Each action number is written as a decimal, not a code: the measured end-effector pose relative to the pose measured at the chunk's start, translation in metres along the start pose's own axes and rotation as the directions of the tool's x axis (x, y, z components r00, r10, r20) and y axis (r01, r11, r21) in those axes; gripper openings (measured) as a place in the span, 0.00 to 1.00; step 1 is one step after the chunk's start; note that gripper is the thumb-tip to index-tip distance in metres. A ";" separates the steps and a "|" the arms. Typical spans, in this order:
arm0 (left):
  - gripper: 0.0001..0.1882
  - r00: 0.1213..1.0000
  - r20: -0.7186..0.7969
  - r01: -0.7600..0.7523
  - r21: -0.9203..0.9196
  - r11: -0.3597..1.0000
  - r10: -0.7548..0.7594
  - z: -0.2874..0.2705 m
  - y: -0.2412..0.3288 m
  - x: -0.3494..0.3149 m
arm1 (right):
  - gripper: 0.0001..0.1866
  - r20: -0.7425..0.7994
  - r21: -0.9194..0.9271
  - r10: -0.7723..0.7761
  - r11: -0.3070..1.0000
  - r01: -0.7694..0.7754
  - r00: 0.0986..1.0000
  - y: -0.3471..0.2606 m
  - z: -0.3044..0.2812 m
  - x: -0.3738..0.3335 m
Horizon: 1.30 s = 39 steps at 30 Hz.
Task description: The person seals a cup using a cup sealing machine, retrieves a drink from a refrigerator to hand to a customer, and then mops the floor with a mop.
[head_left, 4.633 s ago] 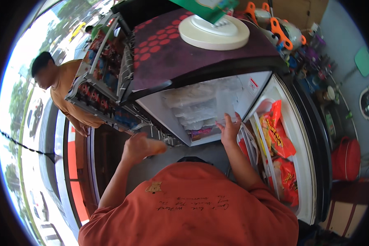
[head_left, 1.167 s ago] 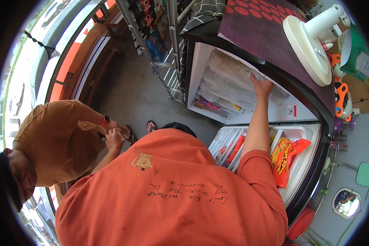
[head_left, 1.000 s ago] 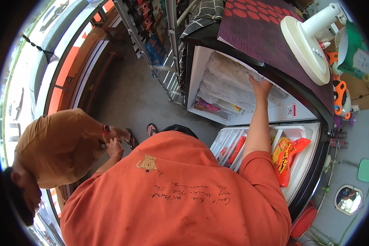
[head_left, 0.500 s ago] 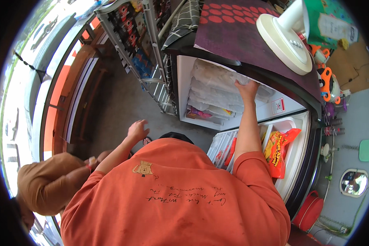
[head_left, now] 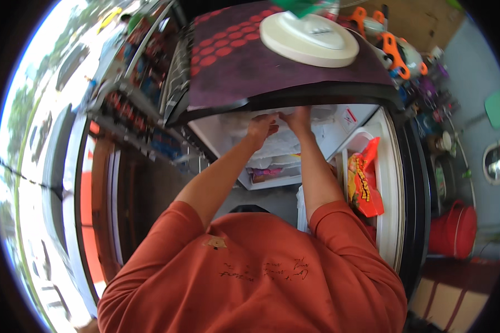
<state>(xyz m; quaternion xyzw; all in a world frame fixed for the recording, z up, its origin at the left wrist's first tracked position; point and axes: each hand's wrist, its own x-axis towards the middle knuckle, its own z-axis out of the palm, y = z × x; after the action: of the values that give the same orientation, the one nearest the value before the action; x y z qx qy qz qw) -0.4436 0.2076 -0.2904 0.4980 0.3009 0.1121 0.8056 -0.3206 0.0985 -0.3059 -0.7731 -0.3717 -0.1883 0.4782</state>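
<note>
Both my arms reach into the open freezer compartment (head_left: 339, 125), whose white inner walls show around stacked frosty clear bags (head_left: 286, 143), perhaps of ice. My left hand (head_left: 263, 129) is at the upper front of the stack, its fingers apart and partly bent. Close beside it, my right hand (head_left: 298, 120) has its thumb stretched toward the left hand; its fingertips are blurred near the compartment's top edge. I see nothing held in either hand, though contact with the bags is hard to tell. Pink-purple packaging (head_left: 268, 172) lies at the bottom of the compartment.
The open freezer door (head_left: 391, 205) stands to the right, with a red and yellow packet (head_left: 364, 180) in its shelf. A purple cover with red dots (head_left: 233, 66) and a round white stand base (head_left: 311, 41) top the fridge. A metal rack (head_left: 133, 111) stands at left.
My left hand has moved from beside my body up into the freezer, next to my right hand. The view has shifted, and the person at left is out of sight.
</note>
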 end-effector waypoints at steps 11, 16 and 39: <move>0.24 0.873 0.425 -0.158 -0.217 0.963 0.239 0.034 -0.025 0.108 | 0.38 -0.118 0.133 0.092 0.988 -0.076 0.989 -0.005 -0.031 -0.038; 0.19 0.447 0.617 -0.888 0.394 0.238 0.648 0.010 -0.028 0.148 | 0.42 -0.427 0.023 0.311 0.943 -0.333 0.849 -0.002 -0.039 -0.036; 0.27 0.968 0.220 -0.098 -0.093 0.991 0.117 0.028 -0.031 0.066 | 0.36 -0.465 0.359 0.607 0.795 -0.490 0.644 0.015 -0.045 -0.022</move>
<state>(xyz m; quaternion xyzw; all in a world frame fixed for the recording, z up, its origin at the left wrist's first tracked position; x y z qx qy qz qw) -0.3782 0.2041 -0.3332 0.4898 0.1754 0.1108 0.8468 -0.3204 0.0459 -0.3077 -0.7066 0.0211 -0.2125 0.6746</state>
